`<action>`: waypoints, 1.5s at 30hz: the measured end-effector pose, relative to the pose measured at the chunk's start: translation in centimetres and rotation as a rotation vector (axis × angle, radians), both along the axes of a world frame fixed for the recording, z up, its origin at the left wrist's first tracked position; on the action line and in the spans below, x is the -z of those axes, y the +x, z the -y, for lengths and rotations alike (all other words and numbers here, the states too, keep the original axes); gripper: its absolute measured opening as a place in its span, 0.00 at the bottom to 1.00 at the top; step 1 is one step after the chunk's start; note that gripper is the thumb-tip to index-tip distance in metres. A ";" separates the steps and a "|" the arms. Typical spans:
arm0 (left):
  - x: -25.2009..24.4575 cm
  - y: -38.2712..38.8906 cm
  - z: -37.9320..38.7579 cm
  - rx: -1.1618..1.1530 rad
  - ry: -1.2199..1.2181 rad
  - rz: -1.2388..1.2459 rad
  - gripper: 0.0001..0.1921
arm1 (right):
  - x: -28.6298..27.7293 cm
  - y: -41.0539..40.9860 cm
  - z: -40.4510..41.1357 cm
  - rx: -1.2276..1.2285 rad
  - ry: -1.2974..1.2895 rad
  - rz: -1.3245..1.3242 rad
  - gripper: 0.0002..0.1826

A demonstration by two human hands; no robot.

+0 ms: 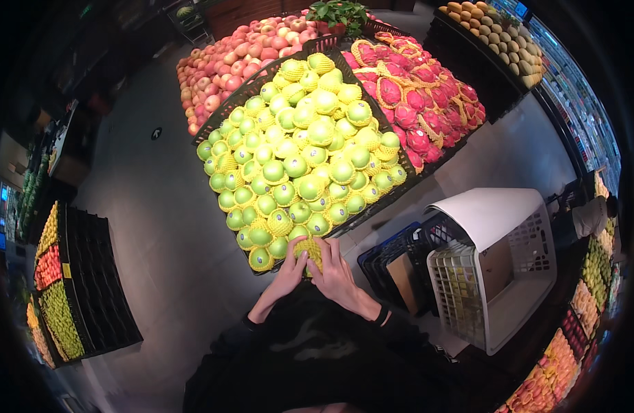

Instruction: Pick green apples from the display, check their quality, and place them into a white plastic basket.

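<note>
My left hand (290, 269) and my right hand (333, 272) are together at the near edge of the green apple display. Between them they hold one green apple in a yellow foam net (310, 254); its underside is hidden by my fingers. Right in front of them rises a sloping pile of green apples (284, 194), many in yellow foam nets and several with small stickers. A netted green apple (260, 258) lies in the pile's near corner, left of my hands.
Red apples (234, 64) lie behind at the left, dragon fruit (415, 103) behind at the right. A white plastic basket (523, 310) and dark crates (394, 268) stand to my right. Black empty shelving (97, 279) is at the left. A potted plant (337, 15) tops the display.
</note>
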State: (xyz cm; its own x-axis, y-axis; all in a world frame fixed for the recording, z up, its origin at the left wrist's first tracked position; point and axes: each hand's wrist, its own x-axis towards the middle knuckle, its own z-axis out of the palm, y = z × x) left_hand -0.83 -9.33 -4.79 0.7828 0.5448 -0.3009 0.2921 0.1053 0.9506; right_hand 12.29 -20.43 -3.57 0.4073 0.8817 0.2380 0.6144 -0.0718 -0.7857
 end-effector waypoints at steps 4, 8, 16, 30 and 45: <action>1.3 1.5 1.1 -0.065 0.019 0.140 0.19 | 0.4 2.3 0.8 -0.024 0.032 -0.085 0.26; 2.2 2.4 2.5 -0.096 0.222 0.137 0.21 | 1.6 3.6 1.2 -0.006 0.115 -0.183 0.24; 1.1 2.5 3.5 0.035 0.193 0.076 0.21 | 4.5 4.4 2.5 -0.022 0.100 -0.543 0.21; 0.3 1.9 -0.9 0.005 0.203 0.127 0.25 | 1.4 3.3 -0.7 0.089 0.109 -0.308 0.17; 0.2 -3.1 -9.2 0.018 -0.108 0.174 0.27 | 1.5 -1.5 -8.0 0.068 0.021 -0.327 0.18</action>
